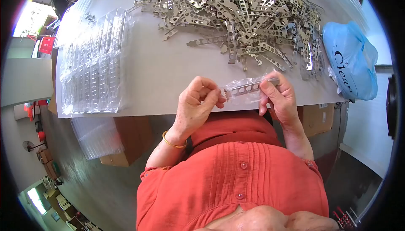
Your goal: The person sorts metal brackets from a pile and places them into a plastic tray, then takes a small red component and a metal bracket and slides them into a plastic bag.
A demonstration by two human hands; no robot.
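Note:
Between my two hands, above the table's front edge, is a slotted metal bracket (247,89) in a thin clear plastic bag (236,83). My right hand (280,98) grips its right end, thumb on top and fingers curled round. At the other end, my left hand (198,100) pinches the edge of the plastic, fingers closed. Just beyond my hands, a big heap of similar loose metal brackets (253,14) covers the back of the table, several of them lying close to my right hand.
On the table's left lies a clear plastic tray (95,62) with rows of brackets under plastic film. A blue plastic bag (352,60) sits at the right edge. Below the table are cardboard boxes (318,119) and stacked clear trays (97,136).

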